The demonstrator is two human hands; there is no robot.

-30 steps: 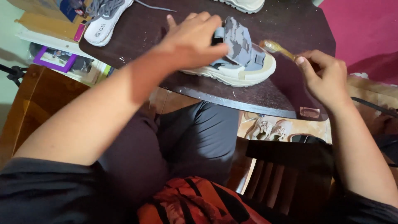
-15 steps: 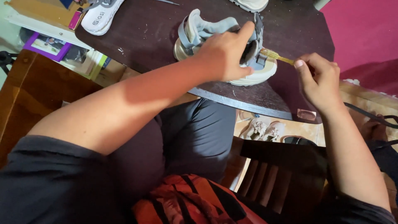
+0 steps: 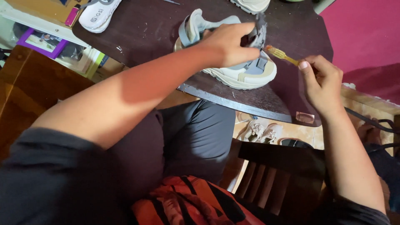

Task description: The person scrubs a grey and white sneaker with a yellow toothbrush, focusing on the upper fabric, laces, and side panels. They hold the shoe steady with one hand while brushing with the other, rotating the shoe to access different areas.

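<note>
Toothbrush [image 3: 281,54] bristles touch the grey-and-cream sneaker [image 3: 246,71] (on the desk [image 3: 146,29]); right hand [image 3: 321,81] grips its handle, left hand [image 3: 231,43] clasps the sneaker.

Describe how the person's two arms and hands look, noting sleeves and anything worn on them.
Both arms are bare from the upper arm down, each ending in a short dark grey sleeve at the shoulder. The left hand and right hand are bare: no gloves, rings, watch or bands show. Fingernails look short and unpainted.
</note>
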